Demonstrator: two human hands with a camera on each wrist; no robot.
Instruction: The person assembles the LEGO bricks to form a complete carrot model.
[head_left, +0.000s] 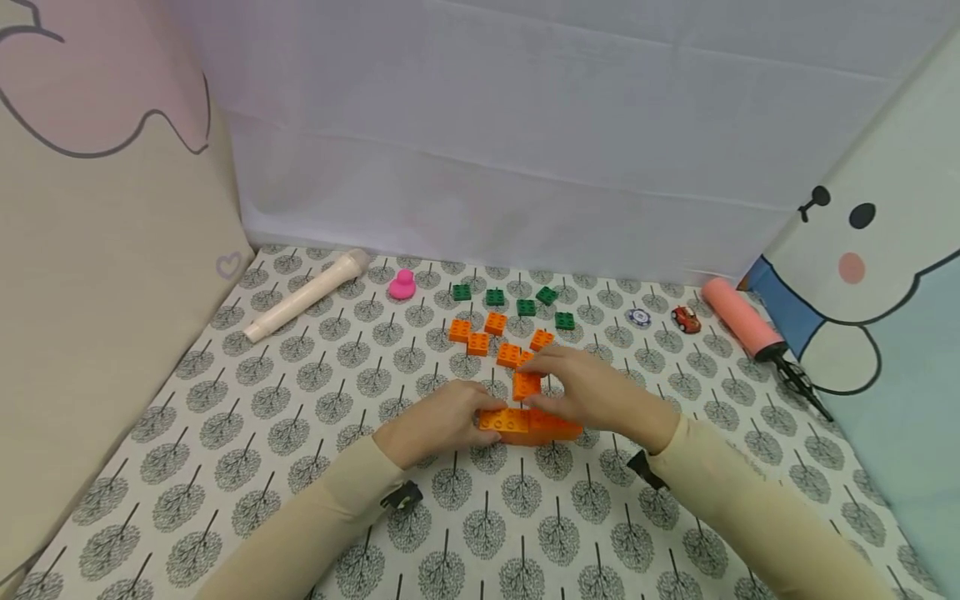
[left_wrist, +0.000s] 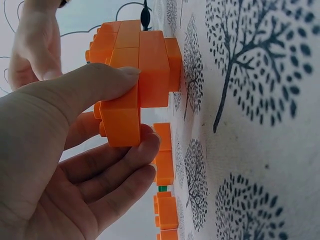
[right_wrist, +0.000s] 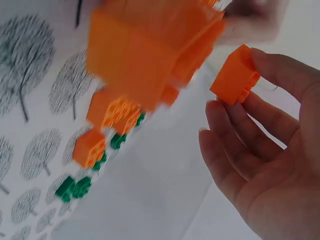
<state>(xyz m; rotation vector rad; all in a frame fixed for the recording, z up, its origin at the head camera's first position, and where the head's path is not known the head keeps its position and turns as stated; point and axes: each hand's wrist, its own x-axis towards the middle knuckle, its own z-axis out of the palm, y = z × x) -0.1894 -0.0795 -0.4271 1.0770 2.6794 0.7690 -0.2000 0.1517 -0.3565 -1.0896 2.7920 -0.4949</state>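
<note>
Head camera: elevated, facing forward and down across the bench [head_left: 450, 567]. Left wrist camera: close to the left fingers [left_wrist: 127, 187], bench rolled to frame right. Right wrist camera: close to the right fingers [right_wrist: 217, 160], bench tilted at frame left. Both wrist views include orange bricks [left_wrist: 122, 122].

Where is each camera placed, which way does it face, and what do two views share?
Head: on the head, facing forward and down at the tree-patterned surface; left hand, right hand and both sleeves show.
Left wrist: on that wrist, facing the left hand, which grips joined orange bricks; the right hand partly shows.
Right wrist: on that wrist, facing the right hand, seen pinching one orange brick.
Head and right wrist views share the green bricks.
</note>
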